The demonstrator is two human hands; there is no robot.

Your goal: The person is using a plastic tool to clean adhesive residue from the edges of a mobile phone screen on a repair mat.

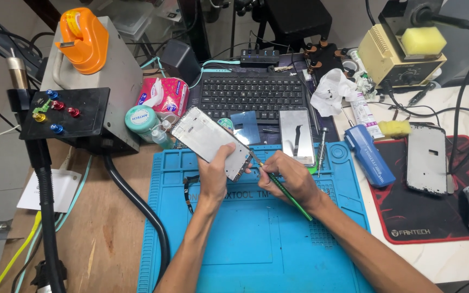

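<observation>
Blue mat lay under our hands on the wooden bench. Our left hand gripped a phone frame by its lower edge, holding it tilted above the mat's top left part. Our right hand pinched a green tool like a pen, its tip touching the frame's lower corner. Just behind, a second phone lay flat near the keyboard. A blue screwdriver and another phone back rested to the right, by a red pad.
</observation>
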